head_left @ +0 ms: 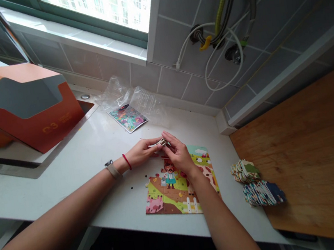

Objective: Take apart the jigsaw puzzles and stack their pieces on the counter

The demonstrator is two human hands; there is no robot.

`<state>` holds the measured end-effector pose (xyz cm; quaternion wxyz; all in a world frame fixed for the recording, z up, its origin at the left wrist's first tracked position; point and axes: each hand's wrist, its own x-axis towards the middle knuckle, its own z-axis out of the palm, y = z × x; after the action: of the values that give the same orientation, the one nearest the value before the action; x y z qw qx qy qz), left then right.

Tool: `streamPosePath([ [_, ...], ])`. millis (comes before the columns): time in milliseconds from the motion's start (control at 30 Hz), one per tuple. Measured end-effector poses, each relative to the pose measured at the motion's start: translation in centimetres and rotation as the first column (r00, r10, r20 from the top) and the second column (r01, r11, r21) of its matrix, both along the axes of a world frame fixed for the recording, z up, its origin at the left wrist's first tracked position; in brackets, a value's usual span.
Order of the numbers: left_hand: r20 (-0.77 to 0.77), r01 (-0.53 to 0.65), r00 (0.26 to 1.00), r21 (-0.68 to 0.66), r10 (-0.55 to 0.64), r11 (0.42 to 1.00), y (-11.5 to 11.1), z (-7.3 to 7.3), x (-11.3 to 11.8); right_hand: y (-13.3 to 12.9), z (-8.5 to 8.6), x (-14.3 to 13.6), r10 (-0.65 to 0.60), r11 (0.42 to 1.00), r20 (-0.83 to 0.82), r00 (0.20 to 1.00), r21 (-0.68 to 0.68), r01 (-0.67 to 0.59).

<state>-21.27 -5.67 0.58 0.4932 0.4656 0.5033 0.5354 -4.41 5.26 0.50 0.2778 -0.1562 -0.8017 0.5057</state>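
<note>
Both hands meet above the far edge of a partly assembled jigsaw puzzle (154,193) with a farm scene on it. Between their fingers is a small stack of puzzle pieces (162,142), seen edge-on. My left hand (142,151) pinches the stack from the left, with a watch and a red cord on its wrist. My right hand (177,154) closes on the stack from the right, its forearm crossing over the puzzle's right part. The pictures on the held pieces cannot be made out.
Two piles of puzzle pieces, one greenish (245,171) and one blue (263,193), lie by a wooden board (308,155). A picture card (128,118) and clear plastic wrap (148,100) are near the wall. An open orange box (50,116) stands left.
</note>
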Motion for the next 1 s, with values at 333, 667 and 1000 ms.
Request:
streamPosePath([
  [333, 0.413, 0.026, 0.91, -0.157, 0.041, 0.987, -0.3, 0.0, 0.8, -0.9, -0.2, -0.3, -0.076, 0.98, 0.009, 0.997, 0.187, 0.073],
  [667, 0.593, 0.0, 0.792, -0.235, 0.143, 0.972, -0.5, 0.8, 1.1, -1.4, 0.0, -0.2, -0.179, 0.974, 0.008, 0.984, 0.141, 0.176],
  [1000, 0.614, -0.005, 0.765, -0.298, 0.196, 0.954, -0.4, 1.5, 1.1, -1.6, 0.1, -0.5, -0.171, 0.947, -0.019, 0.985, 0.272, 0.17],
])
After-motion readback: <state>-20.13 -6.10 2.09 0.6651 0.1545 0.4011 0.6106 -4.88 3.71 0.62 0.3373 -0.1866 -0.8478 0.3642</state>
